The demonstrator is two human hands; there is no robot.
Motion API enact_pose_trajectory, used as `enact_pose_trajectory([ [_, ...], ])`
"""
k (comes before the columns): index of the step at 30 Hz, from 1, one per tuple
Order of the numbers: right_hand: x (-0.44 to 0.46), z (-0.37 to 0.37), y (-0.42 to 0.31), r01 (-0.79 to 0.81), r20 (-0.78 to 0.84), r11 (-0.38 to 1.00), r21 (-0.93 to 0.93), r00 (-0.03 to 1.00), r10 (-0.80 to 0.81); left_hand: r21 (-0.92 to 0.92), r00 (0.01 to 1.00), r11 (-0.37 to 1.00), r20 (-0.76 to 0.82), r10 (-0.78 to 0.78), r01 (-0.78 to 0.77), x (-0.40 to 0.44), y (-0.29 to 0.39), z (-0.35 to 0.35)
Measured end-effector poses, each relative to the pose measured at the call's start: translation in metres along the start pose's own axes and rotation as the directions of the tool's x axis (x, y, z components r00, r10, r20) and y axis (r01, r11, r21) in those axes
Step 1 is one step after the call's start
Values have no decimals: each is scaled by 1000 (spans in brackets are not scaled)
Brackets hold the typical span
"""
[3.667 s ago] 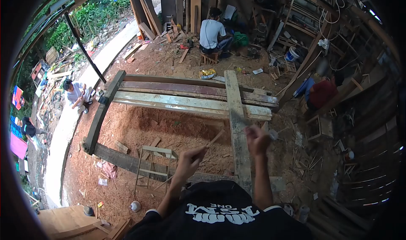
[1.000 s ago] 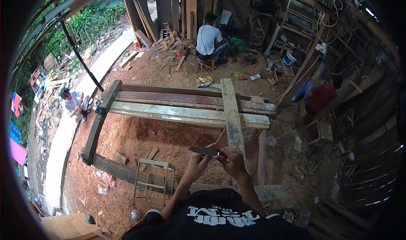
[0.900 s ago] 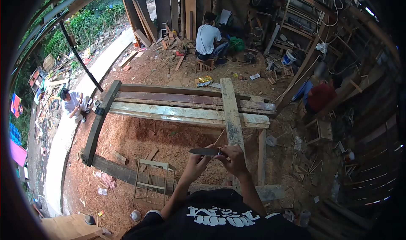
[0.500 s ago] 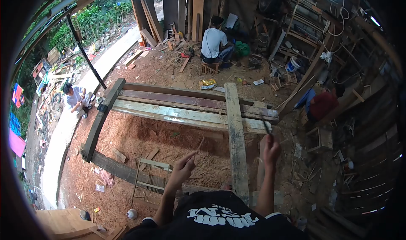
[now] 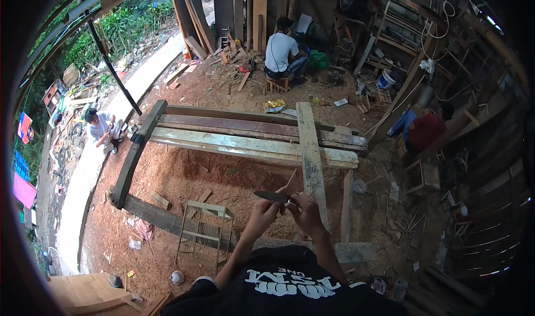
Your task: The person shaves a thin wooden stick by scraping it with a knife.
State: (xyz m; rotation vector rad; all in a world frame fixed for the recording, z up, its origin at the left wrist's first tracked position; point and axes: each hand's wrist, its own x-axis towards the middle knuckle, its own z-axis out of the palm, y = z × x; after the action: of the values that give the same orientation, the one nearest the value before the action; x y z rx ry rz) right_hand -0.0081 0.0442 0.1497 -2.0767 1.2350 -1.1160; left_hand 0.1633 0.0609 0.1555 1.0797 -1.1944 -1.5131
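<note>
My right hand (image 5: 305,209) is closed around a knife (image 5: 270,195), whose broad dark blade points left across the front of my fingers. Close against it, my left hand (image 5: 264,213) pinches a thin wooden stick (image 5: 291,179) that slants up behind the blade. The two hands meet in front of my chest, and the exact contact between blade and stick is hidden by the fingers. Just to the right of them runs a pale wooden plank (image 5: 312,154), laid across the workbench beams.
Long boards (image 5: 223,140) rest on a dark bench frame (image 5: 131,160). A small slatted wooden frame (image 5: 203,236) stands at lower left among shavings. One person (image 5: 280,53) sits at the back, another person (image 5: 101,129) at left, and a person in red (image 5: 426,132) at right.
My right hand has come down and left with the knife, joining my left hand. The left hand has shifted right with the stick.
</note>
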Motion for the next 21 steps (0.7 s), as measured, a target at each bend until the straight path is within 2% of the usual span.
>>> enact_pose_trajectory([
  [2,-6,-2,2,48,27,996,-72,999,-46,6,1000,1000,19,19,-19,-6,-7,-2],
  [5,-8,-11,-1,168,72,976,-136,985,-159,-101,992,987,46,-117,121,-24,1,-4],
  [8,-12,-10,4,201,43,967,-160,980,-196,-162,992,978,31,-124,128,-34,0,-4],
  [11,-15,-16,16,145,-22,969,-199,988,-153,-104,982,978,56,-178,183,-37,-6,-12],
  [12,-18,-15,18,115,12,967,-227,993,-115,-98,982,977,46,-184,188,-40,-8,-11],
  [15,-22,-16,23,88,-85,963,-255,990,-113,-126,983,975,44,-179,183,-38,-3,-4],
  [17,-25,-33,48,-26,-206,923,-384,977,-58,-194,984,965,61,-169,178,-45,14,-8],
  [18,-30,-45,68,-260,-367,913,-314,920,136,-188,978,961,80,-191,203,-54,13,-15],
  [19,-34,-61,86,-470,-505,858,-207,802,317,-180,973,958,99,-209,224,-65,9,-23],
  [21,-34,-98,98,-403,-644,865,-299,754,129,-183,974,957,90,-210,224,-67,6,-35],
])
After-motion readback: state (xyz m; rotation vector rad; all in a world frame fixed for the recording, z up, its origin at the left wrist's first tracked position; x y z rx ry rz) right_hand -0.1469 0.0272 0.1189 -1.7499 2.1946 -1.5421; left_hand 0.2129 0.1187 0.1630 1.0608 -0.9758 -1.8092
